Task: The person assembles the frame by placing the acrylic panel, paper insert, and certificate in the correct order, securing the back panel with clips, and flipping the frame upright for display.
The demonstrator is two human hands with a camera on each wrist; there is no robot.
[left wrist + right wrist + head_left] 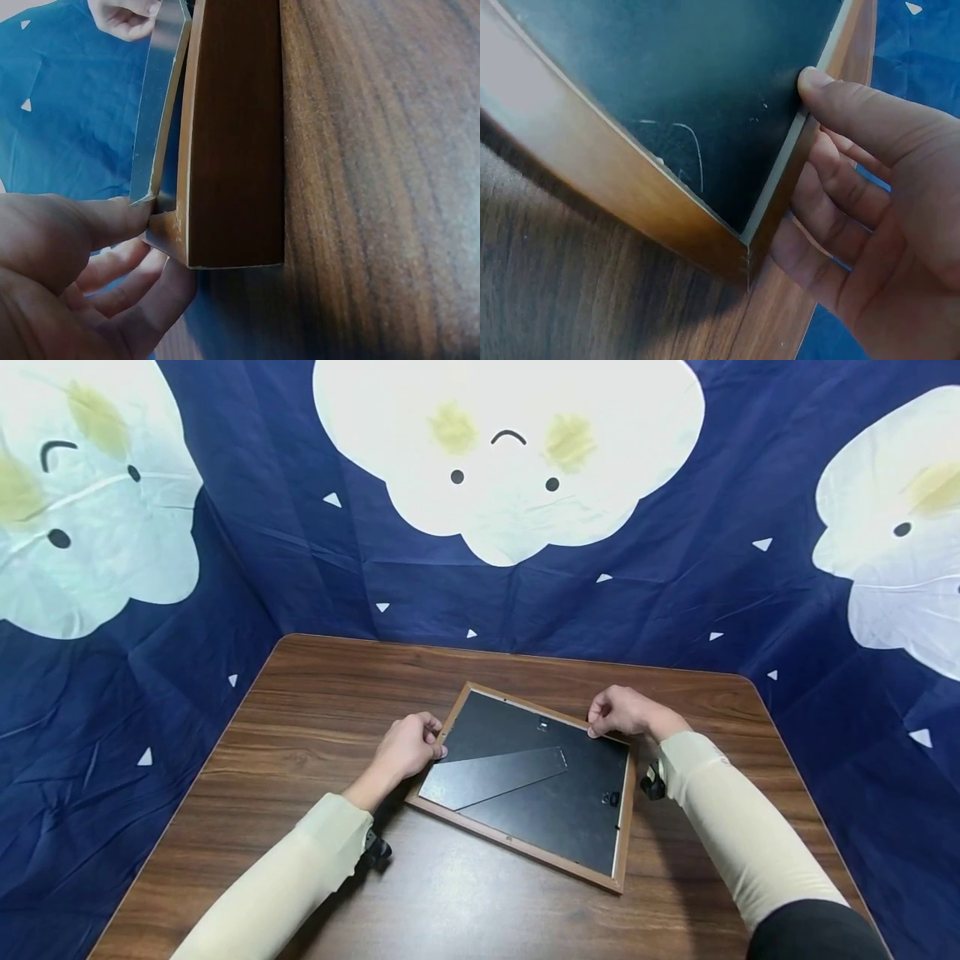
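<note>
A wooden picture frame (517,845) lies face down on the table, its black backing board (517,827) facing up. A flat easel leg (495,777) slants across that board from the left side. My left hand (408,747) grips the frame's left edge; in the left wrist view the thumb touches the end of a thin raised panel (161,97), with the other fingers below it. At the far right edge, my right hand (621,710) holds the frame near a corner, thumb (832,86) on top and fingers along the outer side.
The wood-grain table (315,693) runs back to a dark blue cloth (315,577) printed with white clouds, which hangs on three sides. Small metal hangers (543,724) sit on the backing board. A dark device (377,850) is strapped under each wrist.
</note>
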